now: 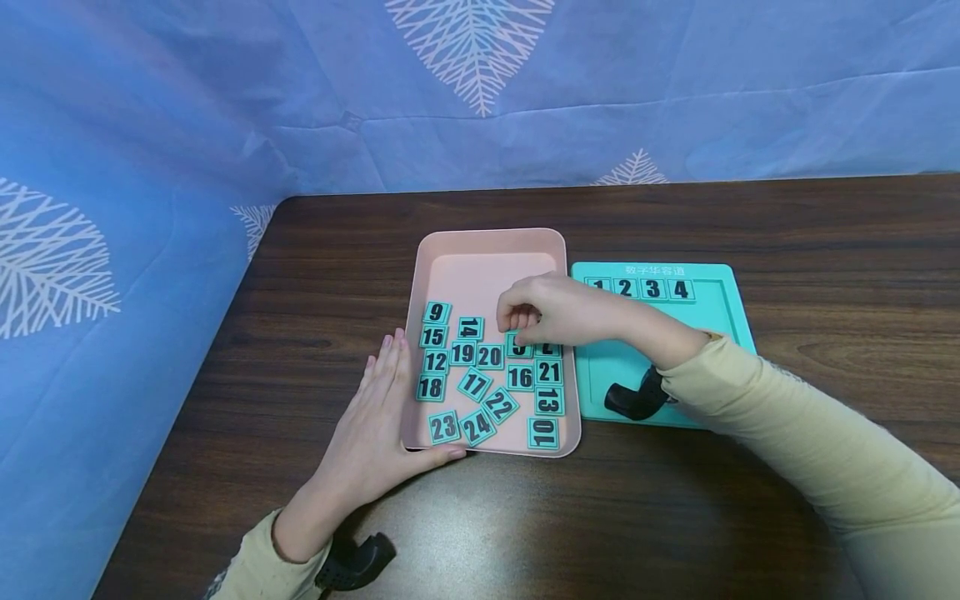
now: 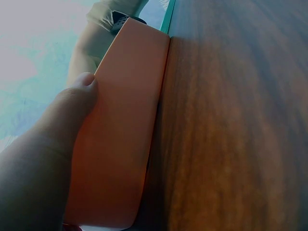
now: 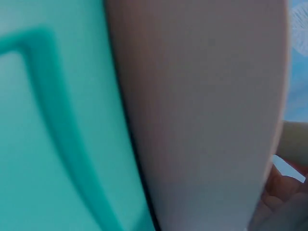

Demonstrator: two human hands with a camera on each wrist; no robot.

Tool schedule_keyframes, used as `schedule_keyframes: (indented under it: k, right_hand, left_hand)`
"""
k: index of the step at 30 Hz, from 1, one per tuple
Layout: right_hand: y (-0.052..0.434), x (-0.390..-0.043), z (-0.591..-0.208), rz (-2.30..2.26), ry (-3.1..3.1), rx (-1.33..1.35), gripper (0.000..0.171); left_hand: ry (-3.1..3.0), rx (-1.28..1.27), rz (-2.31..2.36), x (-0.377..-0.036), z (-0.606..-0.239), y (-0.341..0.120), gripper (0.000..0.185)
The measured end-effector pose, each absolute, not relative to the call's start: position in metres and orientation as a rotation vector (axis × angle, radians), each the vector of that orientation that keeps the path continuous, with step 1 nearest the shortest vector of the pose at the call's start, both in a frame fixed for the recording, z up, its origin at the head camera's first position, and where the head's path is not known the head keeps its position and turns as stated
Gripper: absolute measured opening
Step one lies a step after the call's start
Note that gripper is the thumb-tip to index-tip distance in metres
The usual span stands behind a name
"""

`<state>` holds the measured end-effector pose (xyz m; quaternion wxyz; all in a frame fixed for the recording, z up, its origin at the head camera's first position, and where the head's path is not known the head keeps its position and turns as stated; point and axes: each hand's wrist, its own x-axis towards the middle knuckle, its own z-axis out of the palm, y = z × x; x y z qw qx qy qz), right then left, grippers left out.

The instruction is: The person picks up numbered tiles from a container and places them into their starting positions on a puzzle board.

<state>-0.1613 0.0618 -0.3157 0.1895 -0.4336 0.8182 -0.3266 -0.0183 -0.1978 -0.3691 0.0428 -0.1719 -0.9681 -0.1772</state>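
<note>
In the head view, several turquoise number tiles, such as the 17 tile [image 1: 474, 384], lie in the pink tray [image 1: 480, 260]. My left hand [image 1: 375, 433] rests against the tray's near left corner, fingers straight along the left side and thumb along the front edge. The thumb [image 2: 72, 108] presses the tray's outer wall [image 2: 122, 125] in the left wrist view. My right hand [image 1: 562, 310] reaches over the tray's right side, fingers curled, pinching at the 5 tile [image 1: 518, 348], whose top the thumb covers. Curled fingers [image 3: 281, 190] show past the tray wall [image 3: 207, 106] in the right wrist view.
The turquoise puzzle board [image 1: 675, 342] lies right beside the tray, with tiles 1 to 4 [image 1: 652, 289] in its top row. My right forearm crosses over the board. Dark wooden table [image 1: 337, 275] surrounds both, and a blue cloth [image 1: 315, 83] hangs behind.
</note>
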Motion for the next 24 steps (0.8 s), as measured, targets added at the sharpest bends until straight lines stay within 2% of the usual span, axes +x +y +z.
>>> schedule_keyframes:
  k: [24]
  right_hand:
    - [0.121,-0.169,-0.286,-0.914,2.483,-1.083,0.016]
  left_hand:
    - [-2.955,-0.528,-0.557,-0.019,-0.37,-0.198,0.127]
